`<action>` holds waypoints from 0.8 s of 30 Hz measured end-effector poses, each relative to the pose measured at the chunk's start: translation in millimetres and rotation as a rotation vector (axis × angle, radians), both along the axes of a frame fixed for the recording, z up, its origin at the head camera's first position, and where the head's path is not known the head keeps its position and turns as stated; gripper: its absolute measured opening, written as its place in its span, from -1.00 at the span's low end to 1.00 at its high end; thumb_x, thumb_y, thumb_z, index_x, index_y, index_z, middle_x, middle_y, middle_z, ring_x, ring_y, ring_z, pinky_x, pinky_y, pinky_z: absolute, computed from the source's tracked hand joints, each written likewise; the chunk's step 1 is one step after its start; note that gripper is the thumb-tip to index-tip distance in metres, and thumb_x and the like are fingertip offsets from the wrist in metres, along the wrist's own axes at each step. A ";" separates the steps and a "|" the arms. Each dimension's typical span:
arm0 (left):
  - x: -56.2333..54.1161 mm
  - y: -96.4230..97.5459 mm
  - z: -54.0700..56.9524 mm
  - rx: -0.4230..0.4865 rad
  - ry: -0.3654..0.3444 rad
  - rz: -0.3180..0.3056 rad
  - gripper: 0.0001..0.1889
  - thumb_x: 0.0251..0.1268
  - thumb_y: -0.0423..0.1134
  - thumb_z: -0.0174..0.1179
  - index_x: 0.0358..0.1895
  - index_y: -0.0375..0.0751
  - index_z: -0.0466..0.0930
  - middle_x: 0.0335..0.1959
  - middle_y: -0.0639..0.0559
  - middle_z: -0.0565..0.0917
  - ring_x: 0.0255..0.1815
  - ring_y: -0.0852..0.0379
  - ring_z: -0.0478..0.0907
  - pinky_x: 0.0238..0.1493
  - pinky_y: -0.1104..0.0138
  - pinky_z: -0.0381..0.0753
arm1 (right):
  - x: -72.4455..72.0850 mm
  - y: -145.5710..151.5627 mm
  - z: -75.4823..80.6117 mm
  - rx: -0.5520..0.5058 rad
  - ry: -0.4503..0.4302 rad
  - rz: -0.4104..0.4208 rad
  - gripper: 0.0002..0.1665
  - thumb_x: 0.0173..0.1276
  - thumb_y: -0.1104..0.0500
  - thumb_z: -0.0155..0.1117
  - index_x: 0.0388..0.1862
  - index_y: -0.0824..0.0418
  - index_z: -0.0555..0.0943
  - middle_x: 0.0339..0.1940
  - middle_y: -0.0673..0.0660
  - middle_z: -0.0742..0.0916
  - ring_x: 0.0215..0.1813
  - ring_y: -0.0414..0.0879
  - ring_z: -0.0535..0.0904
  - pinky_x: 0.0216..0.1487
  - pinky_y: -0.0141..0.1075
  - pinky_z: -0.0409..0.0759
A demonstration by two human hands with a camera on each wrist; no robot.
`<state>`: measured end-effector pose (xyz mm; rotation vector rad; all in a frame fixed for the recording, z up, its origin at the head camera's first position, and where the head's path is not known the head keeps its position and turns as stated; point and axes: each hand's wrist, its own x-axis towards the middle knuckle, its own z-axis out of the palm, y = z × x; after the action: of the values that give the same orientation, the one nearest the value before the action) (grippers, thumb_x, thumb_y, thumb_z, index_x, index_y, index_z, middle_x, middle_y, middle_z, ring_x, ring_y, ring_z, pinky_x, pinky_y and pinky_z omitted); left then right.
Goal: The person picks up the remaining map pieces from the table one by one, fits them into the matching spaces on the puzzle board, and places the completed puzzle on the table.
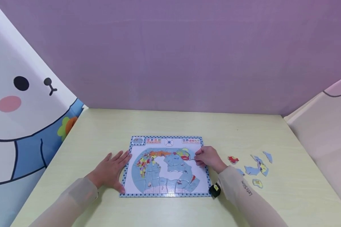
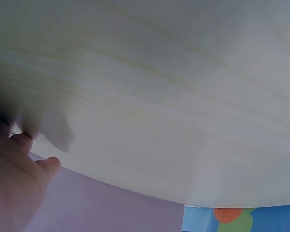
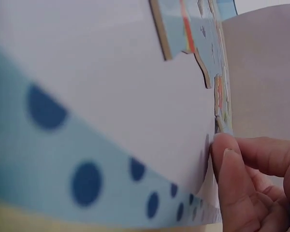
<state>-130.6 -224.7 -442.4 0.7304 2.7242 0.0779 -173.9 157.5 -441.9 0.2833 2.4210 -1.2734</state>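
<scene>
Board: a flat rectangular world-map puzzle board with a light-blue, dark-dotted border lies on the pale wood-grain table, between the two hands.
Map: an oval of light-blue and many-coloured fitted pieces covers much of the board; bare white shows in the middle and along the right side.
Left hand: the bare left hand is spread wide, fingertips at the board's left edge and thumb by its lower left corner; it grips nothing.
Right hand: the bare right hand is narrowed to a pinch of thumb and finger on a thin light-blue puzzle piece at the map's upper right; whether that piece sits flush, I cannot tell.
Loose pieces: right of the board lie a red piece, a light-blue pointed piece, a broad blue piece, a multicoloured piece and a yellow-green piece with a blue rim.
Sleeves: both are beige, the right sleeve lettered; a small black block is beside it, near the board's lower right corner.
Backdrop: plain purple cloth behind, cartoon-printed fabric at left.
</scene>
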 end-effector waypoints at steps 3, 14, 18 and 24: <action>-1.0 -0.5 -0.9 -0.006 0.005 -0.006 0.35 -0.44 0.53 0.33 0.45 -0.32 0.12 0.48 -0.23 0.14 0.47 -0.31 -0.01 0.32 -0.31 -0.06 | 0.2 -1.0 -0.8 0.017 0.017 0.013 -0.85 0.31 0.28 0.29 -0.22 0.37 0.61 -0.40 0.16 0.69 -0.49 -0.07 0.63 -0.40 -0.36 0.62; -0.4 -0.9 1.2 0.008 0.018 -0.005 0.35 -0.45 0.51 0.34 0.44 -0.34 0.14 0.47 -0.24 0.15 0.46 -0.32 0.01 0.33 -0.31 -0.09 | -3.9 -4.6 -0.3 0.119 0.023 0.084 -0.85 0.29 0.29 0.32 -0.23 0.37 0.62 -0.46 0.15 0.67 -0.50 -0.08 0.61 -0.42 -0.37 0.61; -0.2 -0.3 0.3 0.012 0.015 -0.003 0.35 -0.46 0.51 0.35 0.44 -0.33 0.14 0.47 -0.24 0.15 0.46 -0.32 0.00 0.33 -0.31 -0.11 | -4.8 -5.2 0.5 0.144 0.008 0.099 -0.85 0.29 0.28 0.32 -0.22 0.36 0.62 -0.46 0.14 0.66 -0.49 -0.08 0.60 -0.42 -0.38 0.60; 0.5 0.9 -1.4 0.017 0.005 0.006 0.34 -0.46 0.49 0.37 0.45 -0.32 0.13 0.48 -0.23 0.15 0.47 -0.32 0.00 0.33 -0.31 -0.11 | -3.9 -5.9 1.7 0.152 0.006 0.103 -0.84 0.29 0.27 0.33 -0.23 0.36 0.61 -0.45 0.14 0.65 -0.47 -0.08 0.59 -0.40 -0.38 0.60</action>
<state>-130.1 -223.8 -443.8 0.7288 2.7337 0.1007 -177.7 151.7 -440.2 0.1937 2.5074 -1.0496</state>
